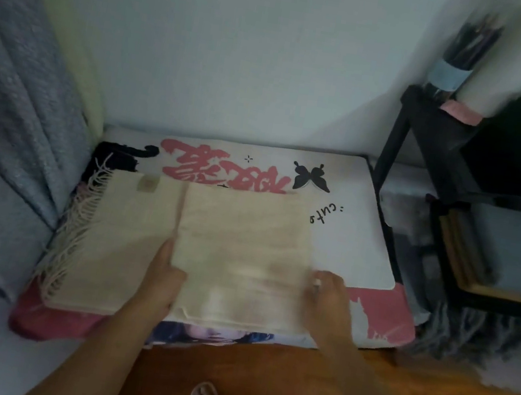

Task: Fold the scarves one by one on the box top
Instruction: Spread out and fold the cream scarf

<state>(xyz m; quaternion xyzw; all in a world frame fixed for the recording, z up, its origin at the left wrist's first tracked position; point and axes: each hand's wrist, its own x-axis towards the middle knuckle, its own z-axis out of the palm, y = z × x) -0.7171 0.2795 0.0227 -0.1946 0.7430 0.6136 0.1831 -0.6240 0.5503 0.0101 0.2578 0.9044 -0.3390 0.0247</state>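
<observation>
White wall behind, the printed box top point(357, 246) fills mid-frame with the cream fringed scarf point(183, 246) half folded on it. My left hand point(169, 271) pinches the folded layer's left edge; my right hand point(327, 293) grips its lower right corner. I judge a loose grip could let the layers slide askew, fringe trailing off left.

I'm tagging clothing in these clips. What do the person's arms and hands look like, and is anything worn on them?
Both forearms are bare as far as the picture shows: no sleeves, gloves, watch or bracelets visible. The left hand and right hand are blurred, so rings cannot be ruled out. A pale spot on the right fingers may be a nail.
</observation>
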